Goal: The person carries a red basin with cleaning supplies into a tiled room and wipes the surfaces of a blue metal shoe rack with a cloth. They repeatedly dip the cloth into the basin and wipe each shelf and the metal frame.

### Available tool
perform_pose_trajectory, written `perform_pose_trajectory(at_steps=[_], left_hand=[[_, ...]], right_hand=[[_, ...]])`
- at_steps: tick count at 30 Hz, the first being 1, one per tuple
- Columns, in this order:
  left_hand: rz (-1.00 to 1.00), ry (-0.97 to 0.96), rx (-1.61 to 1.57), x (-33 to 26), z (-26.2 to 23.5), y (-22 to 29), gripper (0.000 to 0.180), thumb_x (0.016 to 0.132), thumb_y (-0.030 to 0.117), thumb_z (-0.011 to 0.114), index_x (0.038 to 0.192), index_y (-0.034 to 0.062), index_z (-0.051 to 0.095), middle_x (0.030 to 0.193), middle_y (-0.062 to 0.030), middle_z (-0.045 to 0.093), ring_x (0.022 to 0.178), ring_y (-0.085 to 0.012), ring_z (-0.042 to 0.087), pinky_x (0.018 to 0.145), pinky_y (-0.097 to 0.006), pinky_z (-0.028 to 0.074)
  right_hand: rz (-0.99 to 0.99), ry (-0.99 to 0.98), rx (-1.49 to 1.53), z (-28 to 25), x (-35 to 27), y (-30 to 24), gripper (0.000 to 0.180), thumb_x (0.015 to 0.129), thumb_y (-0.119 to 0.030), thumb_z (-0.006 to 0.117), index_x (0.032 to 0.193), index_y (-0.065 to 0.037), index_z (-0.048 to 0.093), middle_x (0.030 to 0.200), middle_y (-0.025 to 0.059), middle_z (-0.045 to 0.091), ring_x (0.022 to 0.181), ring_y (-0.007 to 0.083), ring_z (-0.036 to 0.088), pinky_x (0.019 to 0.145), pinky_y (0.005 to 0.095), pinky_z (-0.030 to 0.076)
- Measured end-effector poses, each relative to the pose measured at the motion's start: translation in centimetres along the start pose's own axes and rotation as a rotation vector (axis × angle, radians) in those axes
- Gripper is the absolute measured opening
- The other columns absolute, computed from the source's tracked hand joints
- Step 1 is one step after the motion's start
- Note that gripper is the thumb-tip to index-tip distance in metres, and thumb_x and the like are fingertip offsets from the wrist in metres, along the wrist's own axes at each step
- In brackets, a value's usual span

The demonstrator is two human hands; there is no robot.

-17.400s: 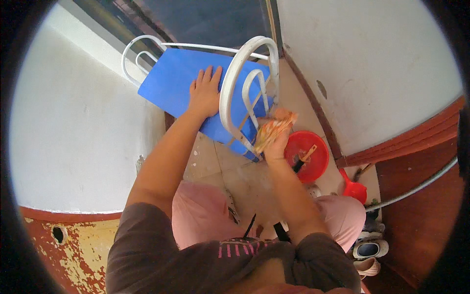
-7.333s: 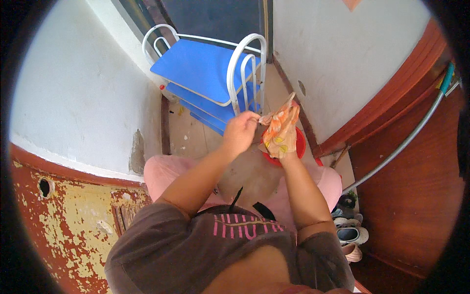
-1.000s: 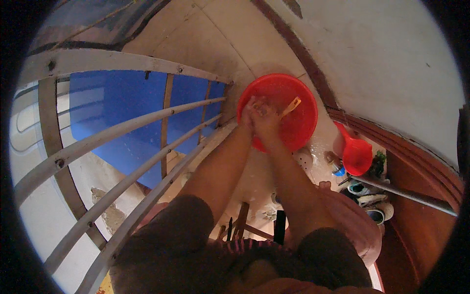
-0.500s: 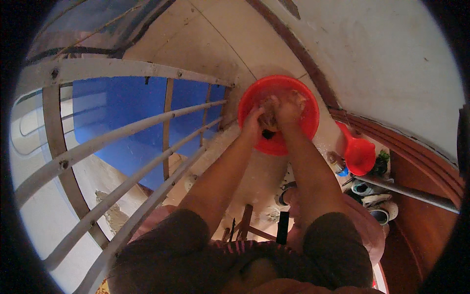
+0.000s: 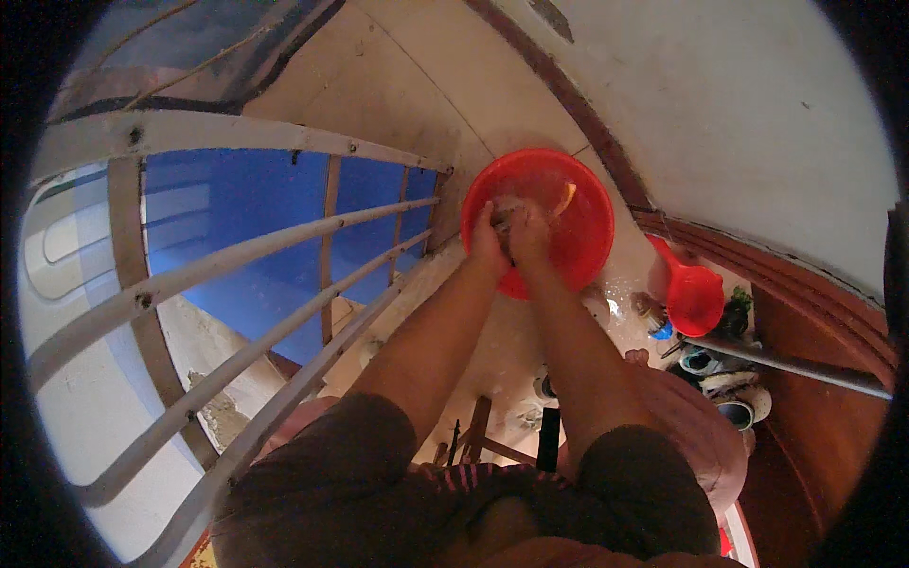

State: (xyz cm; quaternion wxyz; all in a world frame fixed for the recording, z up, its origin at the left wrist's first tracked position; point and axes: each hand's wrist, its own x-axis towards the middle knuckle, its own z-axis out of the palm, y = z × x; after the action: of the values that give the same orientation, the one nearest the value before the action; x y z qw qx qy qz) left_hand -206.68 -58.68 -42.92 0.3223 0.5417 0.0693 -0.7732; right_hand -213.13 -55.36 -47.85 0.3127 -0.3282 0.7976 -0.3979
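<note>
A round red basin holds water, and both my hands are inside it, near its left side. My left hand is closed beside my right hand. Between them is a small greyish-brown thing, mostly hidden by the fingers and too blurred to name. Right of my right hand, an orange-yellow piece shows in the basin, apart from both hands.
A pale metal railing runs along the left, with a blue panel behind it. Right of the basin lies a red dipper. Beside it are a grey pipe and a white cup. A white wall rises at right.
My right hand has moved left and a little down, close against my left. The orange-yellow piece now shows separately at the basin's right. The dark thing below the hands no longer shows.
</note>
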Motion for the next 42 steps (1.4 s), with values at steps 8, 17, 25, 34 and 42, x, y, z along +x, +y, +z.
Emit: perform_pose_trajectory(at_steps=[8, 17, 25, 34, 42], left_hand=[[-0.176, -0.275, 0.132, -3.7, 0.0, 2.4, 0.044, 0.093, 0.05, 0.042, 0.107, 0.0131, 0.062, 0.107, -0.0049, 0.065, 0.095, -0.025, 0.063, 0.084, -0.042, 0.051], [0.06, -0.423, 0.239, -9.4, 0.7, 0.3, 0.052, 0.094, 0.054, 0.04, 0.117, 0.011, 0.058, 0.113, -0.0059, 0.064, 0.1, -0.0234, 0.062, 0.085, -0.04, 0.051], [0.147, -0.726, 0.921, -12.9, 1.5, 2.1, 0.035, 0.074, 0.017, 0.077, 0.102, 0.0061, 0.061, 0.086, -0.0093, 0.066, 0.071, -0.0217, 0.064, 0.057, -0.034, 0.051], [0.333, -0.451, 0.999, -10.4, 1.9, 1.3, 0.009, 0.075, 0.011, 0.066, 0.082, 0.0062, 0.064, 0.065, -0.0088, 0.062, 0.05, -0.0191, 0.058, 0.042, -0.032, 0.044], [0.978, -0.302, 1.212, -10.5, 1.8, 1.5, 0.027, 0.081, 0.025, 0.063, 0.097, 0.0034, 0.065, 0.085, -0.0152, 0.066, 0.077, -0.0236, 0.063, 0.067, -0.037, 0.05]], right_hand=[[0.338, 0.011, 0.68, -2.9, -2.9, -8.0, 0.031, 0.089, -0.028, 0.057, 0.099, 0.001, 0.06, 0.093, 0.0071, 0.063, 0.081, 0.0181, 0.06, 0.074, 0.0324, 0.049], [0.239, 0.096, 0.319, -5.8, -3.5, -9.4, 0.052, 0.087, -0.045, 0.06, 0.114, -0.001, 0.062, 0.105, 0.0159, 0.062, 0.103, 0.0251, 0.057, 0.093, 0.0346, 0.042], [0.208, -0.563, 0.457, -11.9, -2.4, -13.8, 0.049, 0.084, -0.04, 0.066, 0.115, -0.002, 0.061, 0.111, 0.009, 0.061, 0.1, 0.0188, 0.056, 0.089, 0.0331, 0.044], [-0.099, -0.589, 0.486, -12.2, -3.9, -16.3, 0.027, 0.08, -0.013, 0.07, 0.105, -0.003, 0.064, 0.092, 0.0027, 0.064, 0.083, 0.0139, 0.059, 0.073, 0.0294, 0.049], [-0.108, -0.233, 0.363, -11.2, -4.8, -18.1, 0.036, 0.089, -0.031, 0.063, 0.105, 0.001, 0.064, 0.097, 0.0155, 0.068, 0.089, 0.0232, 0.064, 0.081, 0.0341, 0.049]])
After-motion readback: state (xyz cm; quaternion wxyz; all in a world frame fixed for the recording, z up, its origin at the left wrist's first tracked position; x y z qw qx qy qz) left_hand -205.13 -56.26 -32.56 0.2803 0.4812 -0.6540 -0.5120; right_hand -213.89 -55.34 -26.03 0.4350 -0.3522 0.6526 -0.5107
